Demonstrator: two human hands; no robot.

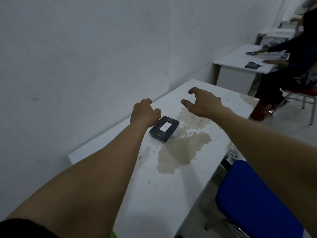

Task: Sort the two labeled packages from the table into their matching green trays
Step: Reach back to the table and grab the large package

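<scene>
One black wrapped package [164, 129] with a white label lies flat on the stained white table [171, 177]. My left hand [145, 112] hovers just left of and beyond the package, fingers curled shut, holding nothing. My right hand [202, 102] is stretched out over the far part of the table, to the right of and beyond the package, fingers spread and bent, empty. A small green sliver [113, 235] shows at the bottom edge under my left arm; I cannot tell what it is. No second package is in view.
A white wall runs close along the table's left side. A blue chair [257, 200] stands at the table's right edge. Beyond, a person sits on a red chair [301, 93] at another white table [240, 60] with dark items.
</scene>
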